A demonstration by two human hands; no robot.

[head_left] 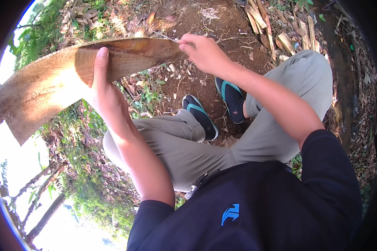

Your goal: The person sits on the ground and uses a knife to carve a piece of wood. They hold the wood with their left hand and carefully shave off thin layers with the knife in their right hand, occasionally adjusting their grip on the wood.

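A long, rough-sawn wooden plank [142, 54] stretches from the far left edge to the middle of the view, bent by the lens. My left hand [104, 81] grips its near side, thumb lying across the face and the other fingers hidden behind. At the plank's narrow right end my right hand [205, 52] is closed in a pinch. Something thin and pale runs along the top edge towards those fingertips, but what they hold is too small to make out.
Under me are my bent legs in grey trousers [276, 138] and my dark shoes [201, 117] on brown soil. Split wood pieces [287, 42] lie at the far right among dry leaves. Wood chips and low green plants [144, 90] are beneath the plank.
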